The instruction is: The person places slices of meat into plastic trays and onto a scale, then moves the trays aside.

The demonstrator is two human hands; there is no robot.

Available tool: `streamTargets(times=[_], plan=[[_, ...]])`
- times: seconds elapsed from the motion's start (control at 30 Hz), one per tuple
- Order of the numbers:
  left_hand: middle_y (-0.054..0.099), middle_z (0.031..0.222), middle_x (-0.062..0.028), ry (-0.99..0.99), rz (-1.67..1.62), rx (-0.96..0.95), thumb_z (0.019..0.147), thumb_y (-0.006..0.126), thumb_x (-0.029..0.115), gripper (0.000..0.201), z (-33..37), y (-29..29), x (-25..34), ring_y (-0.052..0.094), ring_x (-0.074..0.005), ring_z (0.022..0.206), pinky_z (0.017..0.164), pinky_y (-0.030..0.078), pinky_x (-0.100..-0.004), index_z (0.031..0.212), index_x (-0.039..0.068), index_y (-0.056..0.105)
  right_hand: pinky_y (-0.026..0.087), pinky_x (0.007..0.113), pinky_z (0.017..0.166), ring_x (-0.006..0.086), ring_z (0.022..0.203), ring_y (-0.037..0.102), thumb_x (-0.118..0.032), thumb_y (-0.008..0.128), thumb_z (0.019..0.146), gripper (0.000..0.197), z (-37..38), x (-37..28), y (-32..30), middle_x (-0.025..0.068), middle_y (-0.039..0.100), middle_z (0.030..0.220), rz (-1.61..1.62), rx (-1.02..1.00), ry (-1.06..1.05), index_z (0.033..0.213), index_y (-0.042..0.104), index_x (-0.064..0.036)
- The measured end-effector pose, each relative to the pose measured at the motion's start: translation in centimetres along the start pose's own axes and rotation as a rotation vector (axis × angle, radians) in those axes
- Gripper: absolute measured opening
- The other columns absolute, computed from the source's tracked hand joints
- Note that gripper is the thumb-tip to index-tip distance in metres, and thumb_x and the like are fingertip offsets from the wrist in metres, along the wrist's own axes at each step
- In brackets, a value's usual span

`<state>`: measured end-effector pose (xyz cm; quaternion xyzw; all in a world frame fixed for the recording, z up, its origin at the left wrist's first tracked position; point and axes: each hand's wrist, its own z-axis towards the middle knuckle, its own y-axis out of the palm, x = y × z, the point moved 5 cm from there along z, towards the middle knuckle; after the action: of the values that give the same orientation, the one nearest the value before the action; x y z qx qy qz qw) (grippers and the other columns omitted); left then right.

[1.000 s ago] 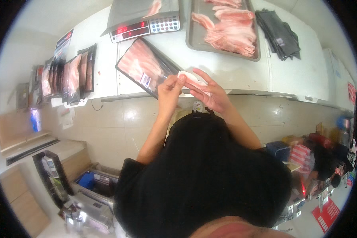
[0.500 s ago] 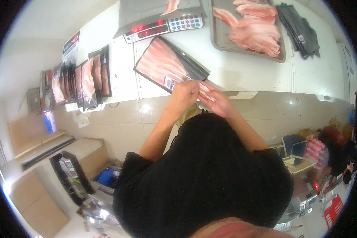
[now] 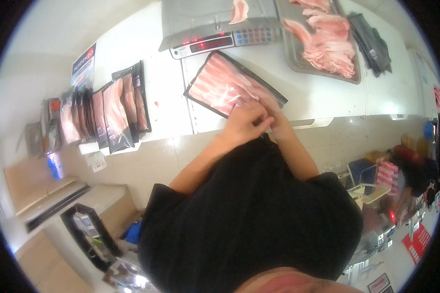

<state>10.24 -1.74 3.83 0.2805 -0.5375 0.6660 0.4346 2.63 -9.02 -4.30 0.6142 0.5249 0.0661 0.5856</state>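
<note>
The white table (image 3: 318, 101) in front of me carries a row of packs (image 3: 115, 110) crowded together on my left, then a scale (image 3: 215, 45), a flat pack of sliced meat (image 3: 220, 83) lying aslant just before it, a grey tray (image 3: 294, 48), and dark pouches (image 3: 371, 46) piled beside that.

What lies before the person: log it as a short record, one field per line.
Meat pack: black-backed, slanted on white counter
Left hand: over the pack's near edge; grip unclear
Right hand: beside the left, partly hidden; grip unclear
Scale: beyond the pack, one meat slice on top
Tray: right of the scale, bearing piled meat slices
Dark pouches: right of the tray
Filled packs: row at left
</note>
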Motion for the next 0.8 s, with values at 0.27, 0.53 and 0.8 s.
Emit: streamTargets(times=[0.27, 0.53, 0.8], plan=[[0.069, 0.109, -0.0109, 0.005, 0.415, 0.138, 0.084, 0.076, 0.005, 0.025, 2.6, -8.9, -10.5, 0.062, -0.0329, 0.105, 0.086, 0.053, -0.0425, 0.108, 0.009, 0.082, 0.051, 0.038, 0.113, 0.0263, 0.133, 0.061, -0.010, 0.065, 0.103, 0.058, 1.5, 0.9, -0.1, 0.0195, 0.057, 0.150, 0.086, 0.001, -0.023, 0.155, 0.043, 0.0031], [0.073, 0.100, -0.0104, 0.027, 0.291, 0.135, 0.076, 0.081, 0.006, 0.021, 3.7, -9.4, -11.3, 0.065, -0.0330, 0.095, 0.082, 0.055, -0.0420, 0.097, 0.010, 0.085, 0.057, 0.033, 0.096, 0.0229, 0.110, 0.073, -0.014, 0.068, 0.102, 0.043, -1.2, 1.3, -1.9, 0.0169, 0.072, 0.125, -0.403, 0.427, -0.331, 0.139, 0.060, 0.0059], [0.074, 0.108, -0.0093, -0.025, 0.270, 0.050, 0.080, 0.085, 0.010, 0.021, 3.9, -9.0, -12.2, 0.065, -0.0302, 0.100, 0.088, 0.054, -0.0397, 0.100, 0.008, 0.085, 0.057, 0.032, 0.083, 0.0185, 0.095, 0.076, -0.019, 0.073, 0.099, 0.029, -2.9, 0.9, -2.5, 0.0151, 0.079, 0.102, -0.813, 0.649, -0.511, 0.115, 0.075, 0.0045]])
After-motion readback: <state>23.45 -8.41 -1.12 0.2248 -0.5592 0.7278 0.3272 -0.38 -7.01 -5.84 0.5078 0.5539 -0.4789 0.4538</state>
